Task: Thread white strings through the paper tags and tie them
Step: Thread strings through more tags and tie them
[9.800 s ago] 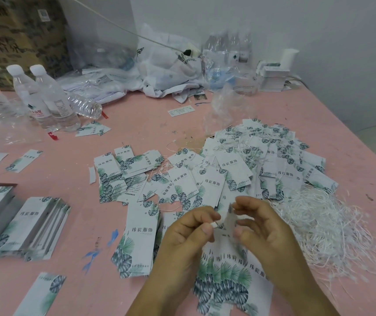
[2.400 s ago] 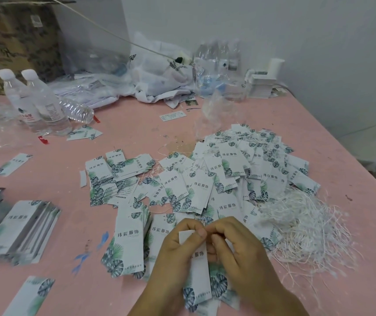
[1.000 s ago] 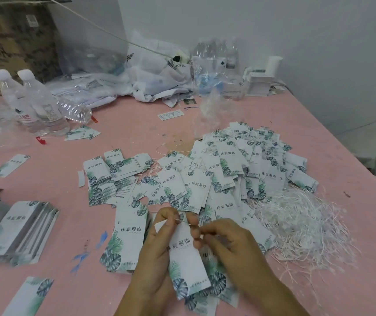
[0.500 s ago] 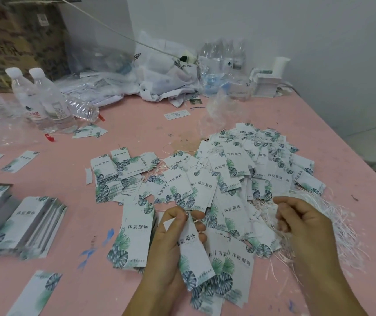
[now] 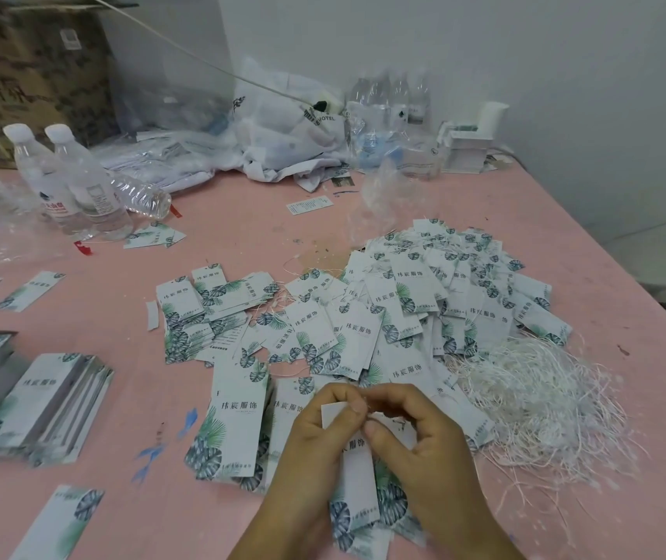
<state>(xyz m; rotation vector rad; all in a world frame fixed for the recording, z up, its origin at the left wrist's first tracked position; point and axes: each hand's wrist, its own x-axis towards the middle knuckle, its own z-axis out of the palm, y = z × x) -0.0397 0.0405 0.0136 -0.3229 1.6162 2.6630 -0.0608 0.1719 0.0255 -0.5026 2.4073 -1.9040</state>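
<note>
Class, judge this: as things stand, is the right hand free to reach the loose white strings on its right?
Probably not yet: the right hand pinches at the held tag. The white strings lie uncovered beside it.

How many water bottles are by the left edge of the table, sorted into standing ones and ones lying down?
Standing bottles with white caps: 2, one beside the other.
Bottles lying on their side: 1, a clear one behind them.
Total: 3.
A further bottle seems to be cut off at the left edge; I left it out.
</note>
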